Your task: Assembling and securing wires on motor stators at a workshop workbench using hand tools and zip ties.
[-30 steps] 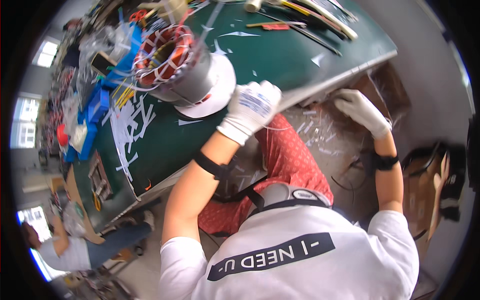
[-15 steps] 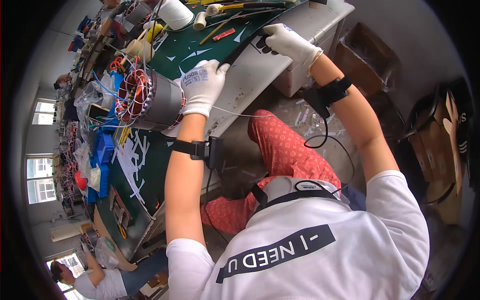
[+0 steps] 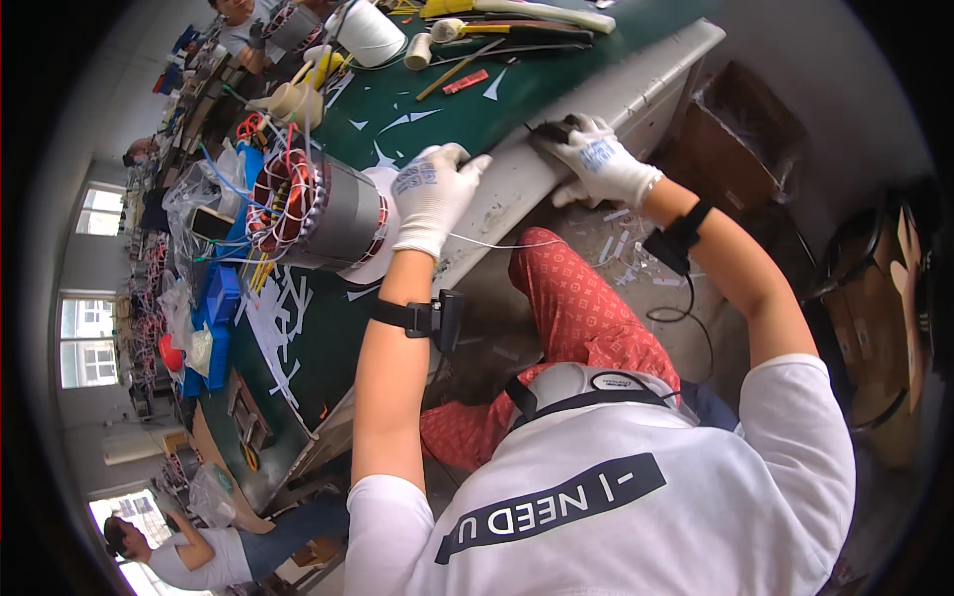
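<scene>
A motor stator (image 3: 343, 214) lies on its side on the green-topped workbench (image 3: 467, 119), its copper windings and several coloured leads facing left. My left hand (image 3: 432, 204), in a white glove, is just right of it. Its fingers are curled together over the bench's front edge, and what they may hold is hidden. Farther right, my gloved right hand (image 3: 604, 164) is at the same edge with its fingers bent around something dark (image 3: 553, 131) that I cannot make out. A thin white cord (image 3: 492, 242) runs from beneath my left wrist toward my knee.
Mallets (image 3: 477, 30), a white spool (image 3: 370, 35) and a red strip (image 3: 465, 81) lie at the back. White paper strips (image 3: 268, 333) and blue bins (image 3: 221, 293) are at left. Cardboard boxes (image 3: 740, 139) stand on the floor at right. Other people (image 3: 204, 556) sit nearby.
My right hand has come nearer to me and turned, its fingers now bent around the dark thing. My left hand stays beside the stator, its fingers still curled. The head view has shifted slightly.
</scene>
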`<state>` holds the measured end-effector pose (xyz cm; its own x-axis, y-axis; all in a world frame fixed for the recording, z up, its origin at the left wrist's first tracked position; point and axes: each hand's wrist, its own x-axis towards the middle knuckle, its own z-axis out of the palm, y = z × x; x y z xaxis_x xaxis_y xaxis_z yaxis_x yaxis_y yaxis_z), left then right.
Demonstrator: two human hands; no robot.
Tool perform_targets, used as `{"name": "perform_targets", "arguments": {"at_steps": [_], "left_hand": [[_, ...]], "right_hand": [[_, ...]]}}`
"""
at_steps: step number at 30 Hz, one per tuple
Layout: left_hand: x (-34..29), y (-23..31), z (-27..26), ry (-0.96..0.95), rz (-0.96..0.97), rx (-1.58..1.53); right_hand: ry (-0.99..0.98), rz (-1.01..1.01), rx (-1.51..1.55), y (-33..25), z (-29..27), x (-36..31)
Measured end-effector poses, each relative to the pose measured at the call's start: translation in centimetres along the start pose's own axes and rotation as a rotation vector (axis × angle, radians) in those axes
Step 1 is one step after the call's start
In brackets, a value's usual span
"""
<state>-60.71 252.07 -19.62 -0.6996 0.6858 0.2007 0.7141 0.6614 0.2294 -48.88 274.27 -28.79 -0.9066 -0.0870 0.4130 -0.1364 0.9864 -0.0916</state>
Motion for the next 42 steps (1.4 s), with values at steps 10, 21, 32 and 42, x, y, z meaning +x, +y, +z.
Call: {"name": "perform_targets", "arguments": {"at_steps": [10,21,32,42], "left_hand": [[-9.7,0.5,-1.4,0.104,0.235,-0.696],[-19.5,-2.5,-8.6,0.216,-0.107,-2.331],[-22.8,-3.7,-8.5,0.360,-0.008,-2.199],[-23.3,-4.0,-9.7,0.418,-0.264,-1.627]], "right_hand": [[-0.028,0.494,1.092,-11.7,-10.5,0.2],[-0.318,0.298,1.730,-22.6,-9.4,5.9],[-0.423,0.162,1.788,-26.8,-8.7,8.2],[-0.327,0.199,1.666,-26.1,-13.0,9.6]]}}
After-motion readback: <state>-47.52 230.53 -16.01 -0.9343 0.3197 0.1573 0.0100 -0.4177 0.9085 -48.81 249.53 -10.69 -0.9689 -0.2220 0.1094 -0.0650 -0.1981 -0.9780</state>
